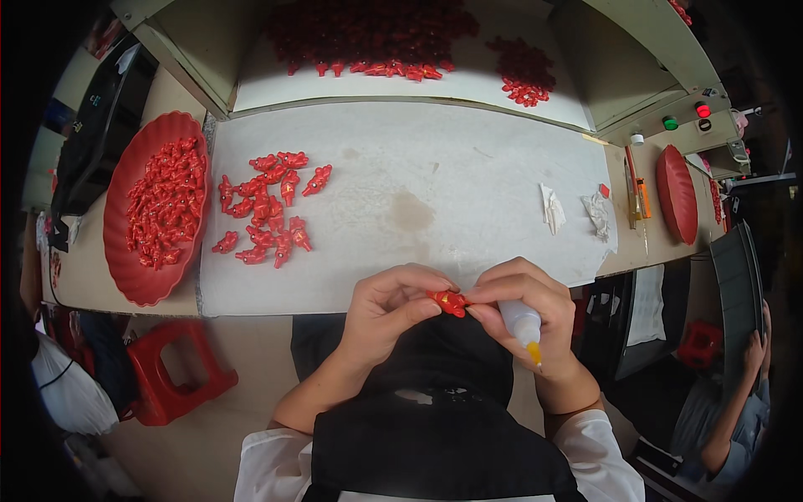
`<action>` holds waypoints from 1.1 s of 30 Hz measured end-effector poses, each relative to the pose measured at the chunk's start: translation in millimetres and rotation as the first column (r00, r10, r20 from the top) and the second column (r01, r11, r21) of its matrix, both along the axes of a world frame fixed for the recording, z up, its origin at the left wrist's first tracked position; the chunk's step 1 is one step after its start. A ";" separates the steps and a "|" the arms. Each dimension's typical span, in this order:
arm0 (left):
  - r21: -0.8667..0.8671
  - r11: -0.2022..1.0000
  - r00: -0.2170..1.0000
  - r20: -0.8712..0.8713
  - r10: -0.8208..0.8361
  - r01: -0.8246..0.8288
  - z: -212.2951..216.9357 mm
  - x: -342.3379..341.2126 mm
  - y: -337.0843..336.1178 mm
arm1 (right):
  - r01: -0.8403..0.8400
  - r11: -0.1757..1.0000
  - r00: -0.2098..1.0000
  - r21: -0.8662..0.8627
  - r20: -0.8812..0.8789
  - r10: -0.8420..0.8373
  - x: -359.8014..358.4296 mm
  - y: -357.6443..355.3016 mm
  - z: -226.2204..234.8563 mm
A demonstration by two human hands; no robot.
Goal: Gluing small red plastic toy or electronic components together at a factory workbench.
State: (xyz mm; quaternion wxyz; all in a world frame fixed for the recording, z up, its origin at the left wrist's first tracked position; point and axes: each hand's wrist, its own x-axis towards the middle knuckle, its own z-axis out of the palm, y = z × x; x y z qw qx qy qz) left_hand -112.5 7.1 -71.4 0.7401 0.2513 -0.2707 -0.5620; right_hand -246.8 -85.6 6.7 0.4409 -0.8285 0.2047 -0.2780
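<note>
A small red figurine (pixel 449 302) with gold marks is held between both hands at the table's near edge. My left hand (pixel 386 305) pinches its left side between thumb and fingers. The fingertips of my right hand (pixel 527 297) touch its right side. That same hand also grips a white squeeze bottle (pixel 520 321) with a yellow nozzle pointing down toward my lap. To the left, a loose cluster of similar red figurines (pixel 266 209) lies on the white paper sheet (pixel 360 159).
A red scalloped tray (pixel 144 289) full of figurines stands at the left. A metal booth (pixel 180 58) at the back holds many more. Crumpled tissues (pixel 552 209), an orange-handled tool (pixel 643 198) and a second red tray (pixel 676 197) lie at the right. Another person's arm (pixel 736 402) shows far right.
</note>
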 end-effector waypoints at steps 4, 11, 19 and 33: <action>-0.005 1.000 1.000 -0.014 -0.027 0.027 1.9 -1.1 0.8 | -0.001 0.998 1.000 -0.059 0.030 0.002 -3.0 2.3 -3.0; 0.021 0.998 0.998 -0.006 -0.062 0.063 -0.8 -0.7 0.9 | -0.022 0.991 1.000 -0.135 0.005 0.023 -3.7 1.1 -4.6; 0.019 0.999 0.998 0.049 -0.033 0.032 -0.3 2.0 -1.6 | -0.013 0.998 0.997 -0.065 -0.073 0.008 0.6 -2.5 -0.4; 0.027 0.999 0.999 0.040 -0.018 0.017 -3.1 -1.8 -1.5 | -0.035 0.999 0.992 -0.016 -0.125 0.033 -4.8 -2.1 2.1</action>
